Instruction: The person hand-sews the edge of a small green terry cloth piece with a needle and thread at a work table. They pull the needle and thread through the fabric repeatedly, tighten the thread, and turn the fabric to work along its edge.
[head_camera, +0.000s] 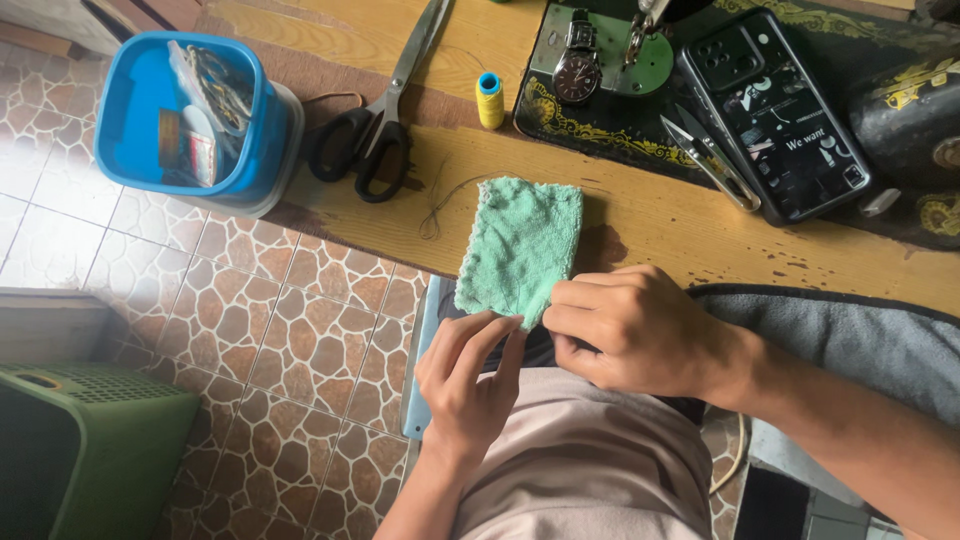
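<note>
On the wooden surface (640, 215): 1 green cloth (520, 245), 1 scissors (385, 110), 1 thread snips (712, 160), 1 yellow spool (489, 100), 1 wristwatch (577, 70), 1 phone (775, 115), 1 blue tub (150, 70)

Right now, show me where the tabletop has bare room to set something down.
Bare wood lies right of the green cloth, between the right hand and the sewing machine base. A second patch: the back strip between the scissors and the yellow thread spool. The machine base, with watch, phone and snips, is crowded.

Black rectangular phone (775, 115) with printed case, far right on sewing machine bed. Small packets in blue plastic tub (135, 110), far left.
</note>
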